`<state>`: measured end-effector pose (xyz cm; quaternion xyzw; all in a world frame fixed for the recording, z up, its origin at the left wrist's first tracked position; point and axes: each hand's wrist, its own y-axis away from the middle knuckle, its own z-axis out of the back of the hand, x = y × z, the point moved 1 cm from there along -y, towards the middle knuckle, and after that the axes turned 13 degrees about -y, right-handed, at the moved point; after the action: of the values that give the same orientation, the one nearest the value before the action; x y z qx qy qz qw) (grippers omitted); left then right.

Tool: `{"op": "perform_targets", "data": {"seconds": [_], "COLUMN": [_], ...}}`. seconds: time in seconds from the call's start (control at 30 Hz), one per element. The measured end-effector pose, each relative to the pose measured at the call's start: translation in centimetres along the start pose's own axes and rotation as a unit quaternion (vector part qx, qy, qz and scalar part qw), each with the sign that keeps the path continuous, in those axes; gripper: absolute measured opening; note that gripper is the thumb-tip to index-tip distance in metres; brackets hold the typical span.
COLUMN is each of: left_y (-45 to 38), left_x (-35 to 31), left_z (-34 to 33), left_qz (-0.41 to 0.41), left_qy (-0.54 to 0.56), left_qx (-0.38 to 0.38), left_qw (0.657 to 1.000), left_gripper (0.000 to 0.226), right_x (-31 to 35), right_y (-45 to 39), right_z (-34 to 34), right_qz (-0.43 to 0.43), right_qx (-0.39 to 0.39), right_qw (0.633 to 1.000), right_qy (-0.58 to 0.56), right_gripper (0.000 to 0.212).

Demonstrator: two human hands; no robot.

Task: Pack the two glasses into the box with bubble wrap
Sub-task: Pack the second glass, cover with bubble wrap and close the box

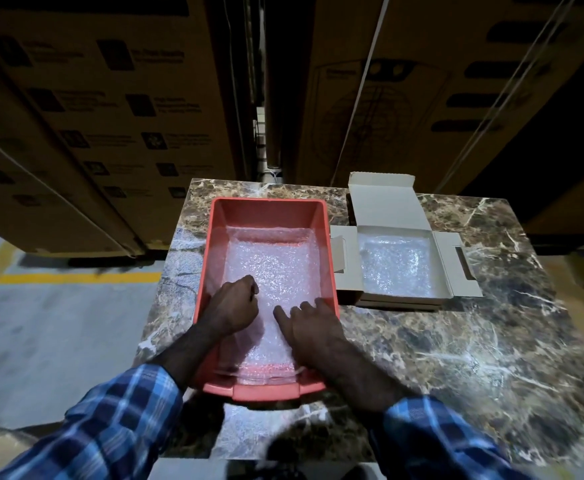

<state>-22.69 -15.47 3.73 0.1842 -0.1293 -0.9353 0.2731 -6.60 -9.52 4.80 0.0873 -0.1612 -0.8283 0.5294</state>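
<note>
Bubble wrap (270, 271) lies in the red tray (214, 237), under both hands: the left hand (231, 306) pinches it with curled fingers, the right hand (313, 329) presses it with straight fingers. Just right of the right hand, the open box (398, 206), lined with more wrap (396, 265), sits on the marble worktop (457, 358).
</note>
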Motion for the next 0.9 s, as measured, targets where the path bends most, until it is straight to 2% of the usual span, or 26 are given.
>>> {"op": "perform_targets", "data": {"seconds": [0.07,0.1,0.23,0.27,0.33,0.4,0.47,0.5,0.53,0.6,0.67,0.7,0.8,0.83,0.9], "left_y": [0.4,0.7,1.6,1.7,2.2,2.7,2.8,2.7,2.6,2.8,3.2,3.5,3.7,3.6,3.7], "left_x": [-0.1,-0.4,-1.5,-1.6,-1.7,-2.1,-2.6,-2.9,-3.1,-3.9,-4.8,-5.2,-6.5,-6.9,-7.9], "left_z": [0.2,0.5,2.2,2.4,2.7,2.8,2.7,2.7,2.9,3.9,5.1,5.8,7.7,8.2,8.9], "left_qz": [-0.006,-0.013,-0.024,-0.039,-0.079,-0.102,-0.107,-0.103,-0.100,-0.093,-0.094,-0.097,-0.101,-0.099,-0.098], "left_qy": [0.014,0.023,0.070,0.084,0.083,0.088,0.077,0.072,0.071,0.096,0.117,0.122,0.165,0.179,0.164], "left_qx": [0.002,-0.005,-0.027,-0.016,0.005,0.006,-0.040,-0.072,-0.104,-0.171,-0.217,-0.232,-0.224,-0.212,-0.205], "left_qw": [1.000,1.000,0.997,0.996,0.993,0.991,0.991,0.989,0.987,0.976,0.965,0.960,0.955,0.956,0.960], "left_gripper": [0.015,0.015,0.013,0.019,0.048,0.073,0.080,0.075,0.065,0.038,0.026,0.025,0.021,0.019,0.018], "right_x": [-0.1,-0.3,-1.7,-2.2,-3.2,-4.0,-4.6,-4.8,-5.0,-5.5,-6.0,-6.4,-7.1,-7.2,-7.7], "right_y": [0.2,0.2,-0.6,-0.7,-0.8,-0.6,0.0,0.3,0.7,1.4,2.2,2.5,3.4,3.6,4.0], "right_z": [0.5,0.9,3.3,4.0,5.5,6.9,7.9,8.2,8.5,9.0,9.3,9.2,8.5,8.1,7.8], "right_qz": [0.012,0.016,-0.002,-0.019,-0.054,-0.097,-0.124,-0.125,-0.122,-0.108,-0.077,-0.059,-0.022,-0.035,-0.081], "right_qx": [-0.062,-0.085,-0.166,-0.180,-0.194,-0.209,-0.220,-0.231,-0.242,-0.266,-0.280,-0.274,-0.199,-0.183,-0.198], "right_qw": [0.998,0.994,0.953,0.936,0.901,0.842,0.733,0.679,0.641,0.601,0.572,0.569,0.607,0.633,0.693], "right_qy": [-0.028,-0.060,-0.254,-0.302,-0.385,-0.488,-0.632,-0.686,-0.718,-0.746,-0.768,-0.773,-0.769,-0.751,-0.688], "right_gripper": [0.043,0.035,0.022,0.019,0.013,0.010,0.013,0.016,0.018,0.021,0.015,0.007,0.031,0.035,0.025]}}
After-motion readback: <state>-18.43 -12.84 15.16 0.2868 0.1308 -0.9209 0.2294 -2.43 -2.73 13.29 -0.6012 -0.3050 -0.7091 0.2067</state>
